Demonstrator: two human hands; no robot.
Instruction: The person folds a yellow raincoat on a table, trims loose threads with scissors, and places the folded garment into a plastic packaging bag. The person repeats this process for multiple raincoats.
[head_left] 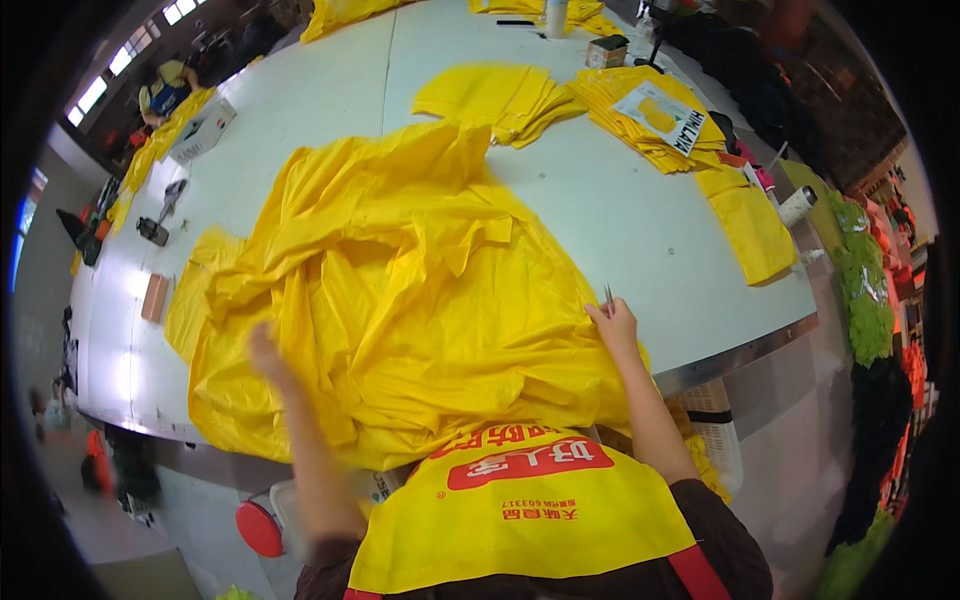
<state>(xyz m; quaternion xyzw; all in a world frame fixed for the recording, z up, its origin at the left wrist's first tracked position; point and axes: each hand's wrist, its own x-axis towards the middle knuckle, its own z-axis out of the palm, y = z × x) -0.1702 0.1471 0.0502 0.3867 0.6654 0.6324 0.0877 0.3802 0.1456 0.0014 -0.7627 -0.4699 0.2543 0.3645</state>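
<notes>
On my remote feed, the right hand point(619, 322) pinches a pointed metal tool point(609, 296) at the right edge of the yellow fabric point(430, 310), aimed forward, probably to keep its tip clear. The left hand point(266, 352) is blurred over the fabric's left side; I cannot tell whether it grips. A folded yellow stack point(490, 95) sits beyond, seemingly leaving room. Across the near part of the white table point(590, 215), the fabric lies glossy, thin-looking, deeply rumpled.

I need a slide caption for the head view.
Bare left hand, blurred, over crumpled glossy yellow fabric on a white table; right hand holds a slender metal tool by the fabric's edge.
</notes>
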